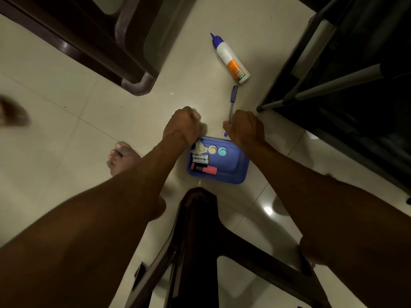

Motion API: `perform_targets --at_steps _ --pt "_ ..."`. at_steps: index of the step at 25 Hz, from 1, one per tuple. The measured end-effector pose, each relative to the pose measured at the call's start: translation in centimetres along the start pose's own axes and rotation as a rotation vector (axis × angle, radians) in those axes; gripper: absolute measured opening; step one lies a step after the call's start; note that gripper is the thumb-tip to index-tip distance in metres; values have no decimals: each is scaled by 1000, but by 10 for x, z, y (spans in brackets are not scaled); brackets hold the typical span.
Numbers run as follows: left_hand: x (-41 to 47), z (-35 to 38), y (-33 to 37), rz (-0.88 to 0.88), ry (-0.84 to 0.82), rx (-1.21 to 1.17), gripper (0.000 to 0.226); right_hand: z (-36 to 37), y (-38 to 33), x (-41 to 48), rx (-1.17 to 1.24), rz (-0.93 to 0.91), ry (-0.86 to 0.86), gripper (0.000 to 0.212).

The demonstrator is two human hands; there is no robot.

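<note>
Right hand is wrapped round a blue pen at the tray's twelve o'clock. Left hand is clenched; contents cannot be told.

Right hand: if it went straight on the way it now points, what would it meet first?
Probably the glue bottle: the right hand grips a blue pen whose far end aims at the bottle's base, with nothing visible between them. Depth is hard to judge.
</note>
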State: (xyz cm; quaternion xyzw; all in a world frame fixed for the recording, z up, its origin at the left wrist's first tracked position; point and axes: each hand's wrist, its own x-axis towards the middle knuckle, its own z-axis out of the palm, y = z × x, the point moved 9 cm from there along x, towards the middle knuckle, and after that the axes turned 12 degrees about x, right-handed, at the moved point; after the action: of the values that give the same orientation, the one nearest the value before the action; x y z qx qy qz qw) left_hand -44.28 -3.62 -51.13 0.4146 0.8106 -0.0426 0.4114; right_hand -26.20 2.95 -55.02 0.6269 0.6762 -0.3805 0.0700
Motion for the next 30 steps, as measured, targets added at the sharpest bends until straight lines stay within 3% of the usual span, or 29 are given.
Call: perform_targets --at_steps 11,18,21,23,27,30 --pt "-22 -28 3 48 105 -188 17 -21 -19 -23 83 -126 -29 19" --pt "-63 -38 7 108 106 -189 39 -9 -25 -80 74 -244 -236 28" --pt "-77 -33 4 124 96 -195 34 -3 -18 -98 89 -256 -289 25" --pt "-84 -26 2 170 80 -95 31 3 -11 -108 39 -303 -333 19" --pt "-94 -5 0 362 106 589 33 18 5 -123 -49 -323 -386 22" --pt "-94 12 -6 350 82 678 35 18 14 -121 -127 -278 -317 25"
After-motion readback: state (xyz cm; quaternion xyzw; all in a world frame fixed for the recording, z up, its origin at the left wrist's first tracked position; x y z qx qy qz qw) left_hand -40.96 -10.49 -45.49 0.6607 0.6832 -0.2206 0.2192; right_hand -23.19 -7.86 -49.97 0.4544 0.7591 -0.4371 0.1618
